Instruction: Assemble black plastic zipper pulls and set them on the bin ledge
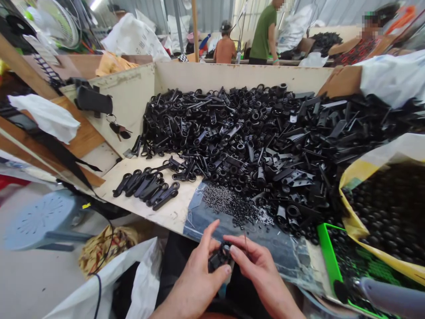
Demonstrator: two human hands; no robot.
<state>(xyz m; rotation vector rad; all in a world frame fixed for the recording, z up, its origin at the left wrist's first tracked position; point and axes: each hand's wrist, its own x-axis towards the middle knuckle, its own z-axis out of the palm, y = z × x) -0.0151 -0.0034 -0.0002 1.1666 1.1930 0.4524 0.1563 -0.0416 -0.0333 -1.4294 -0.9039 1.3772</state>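
My left hand (199, 270) and my right hand (257, 266) meet at the bottom centre, both pinched on one small black plastic part (219, 257). My left forefinger points up while its thumb presses the part. A thin pin (245, 241) stands up from my right fingers. Just beyond my hands lies a denim cloth (282, 252) with a small heap of tiny pins and rings (232, 206). A big pile of black plastic parts (265, 137) fills the wooden tray (172, 212) behind it. A row of assembled black pieces (148, 188) lies at the tray's left.
A yellow bag of black round parts (388, 212) and a green basket (327, 252) stand at the right. A grey handle (381, 294) pokes in at the bottom right. A blue stool (40, 221) and a white bag (109, 283) are on the left. Other people work at the back.
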